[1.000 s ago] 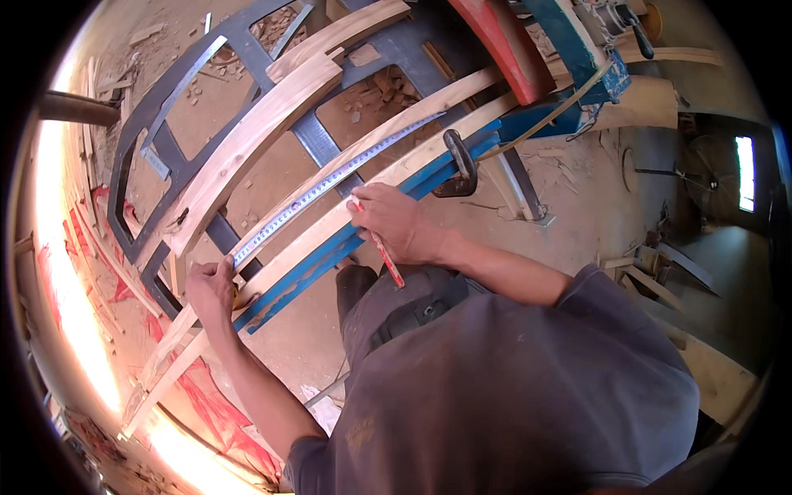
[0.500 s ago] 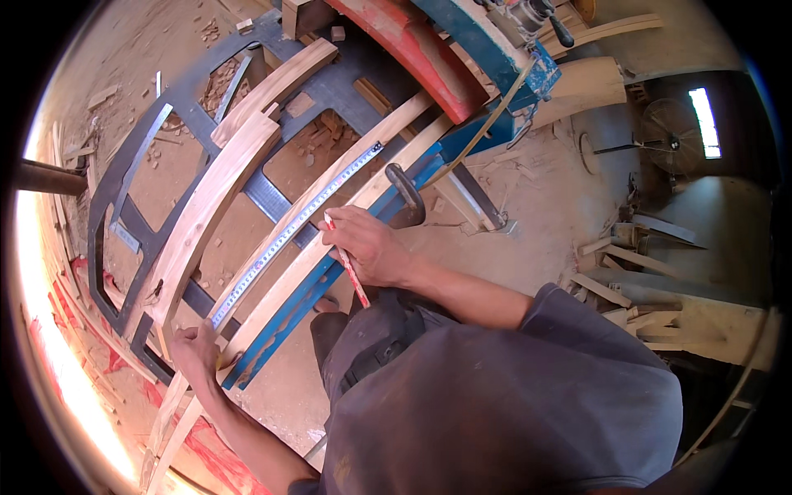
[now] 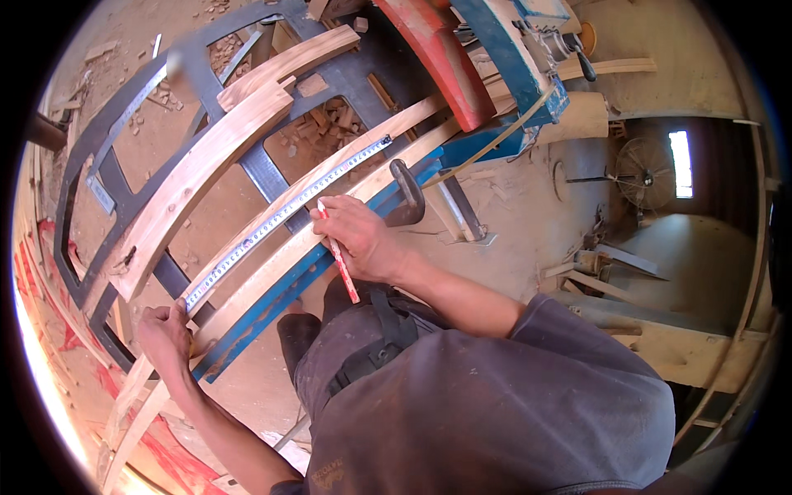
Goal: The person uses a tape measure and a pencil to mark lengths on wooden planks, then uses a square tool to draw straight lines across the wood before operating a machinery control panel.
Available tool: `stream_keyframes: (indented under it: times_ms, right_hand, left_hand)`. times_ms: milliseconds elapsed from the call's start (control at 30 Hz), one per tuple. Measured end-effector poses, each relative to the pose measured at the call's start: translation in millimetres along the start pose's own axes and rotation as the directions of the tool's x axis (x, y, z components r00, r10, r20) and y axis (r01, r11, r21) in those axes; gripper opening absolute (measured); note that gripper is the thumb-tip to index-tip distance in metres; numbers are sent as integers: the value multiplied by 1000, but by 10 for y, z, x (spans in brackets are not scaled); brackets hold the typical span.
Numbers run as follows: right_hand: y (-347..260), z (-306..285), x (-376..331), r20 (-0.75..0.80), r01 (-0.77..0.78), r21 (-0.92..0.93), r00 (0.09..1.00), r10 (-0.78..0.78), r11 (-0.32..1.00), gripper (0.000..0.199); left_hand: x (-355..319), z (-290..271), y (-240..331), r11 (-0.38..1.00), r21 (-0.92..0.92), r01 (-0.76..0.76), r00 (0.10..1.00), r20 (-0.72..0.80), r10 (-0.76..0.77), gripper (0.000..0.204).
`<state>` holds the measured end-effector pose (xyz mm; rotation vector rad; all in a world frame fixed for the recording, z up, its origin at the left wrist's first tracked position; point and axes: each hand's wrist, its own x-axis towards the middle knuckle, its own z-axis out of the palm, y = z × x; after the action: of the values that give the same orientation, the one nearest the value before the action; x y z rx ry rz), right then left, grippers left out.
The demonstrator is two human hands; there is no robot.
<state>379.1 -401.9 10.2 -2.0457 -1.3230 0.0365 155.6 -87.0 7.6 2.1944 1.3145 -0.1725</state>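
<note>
A white tape measure blade (image 3: 258,231) lies stretched along a narrow wooden strip (image 3: 419,114). At its lower left end, my left hand (image 3: 167,337) is closed on the tape measure, whose body is mostly hidden except for a bit of yellow by the palm. My right hand (image 3: 363,239) pinches a red and white pencil (image 3: 339,262), tip up near the blade's edge. That hand rests over a second wooden strip (image 3: 268,266), which runs beside the first along a blue metal beam (image 3: 285,290).
Beyond the strips, curved wooden pieces (image 3: 198,181) lie on a dark cut-out frame (image 3: 70,223). A black crank-like handle (image 3: 407,188) rises beside the beam. Red (image 3: 437,62) and blue machine parts stand at the top. A large fan (image 3: 646,175) and wood offcuts are at right.
The whole view has shifted, so the frame and left hand appear farther left. Both hands keep their holds, and the tape still lies along the strip.
</note>
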Motion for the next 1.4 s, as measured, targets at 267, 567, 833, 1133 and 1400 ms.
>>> stream_keyframes:
  times_ms: [267, 567, 833, 1133, 1400]
  right_hand:
    - [14, 35, 54, 46, -6, -64, 999, 9, 998, 30]
    - [-181, 256, 173, 107, 71, -55, 992, -65, 996, 30]
    - [-104, 242, 163, 53, 82, -39, 995, -80, 996, 32]
    - [-63, 139, 187, -32, -26, -10, 999, 25, 1000, 31]
    - [-139, 56, 126, -61, -78, 62, 995, 82, 995, 27]
  left_hand:
    - [-75, -15, 84, 999, 11, 32, 999, -31, -32, 36]
    - [-102, -19, 73, 1000, 26, 1, 999, -49, 0, 36]
    - [9, -30, 45, 991, 118, 63, 995, 64, -71, 40]
    - [-33, -129, 171, 988, 59, 142, 987, 70, -146, 36]
    - [-408, -17, 26, 950, -313, 16, 998, 59, 3, 31]
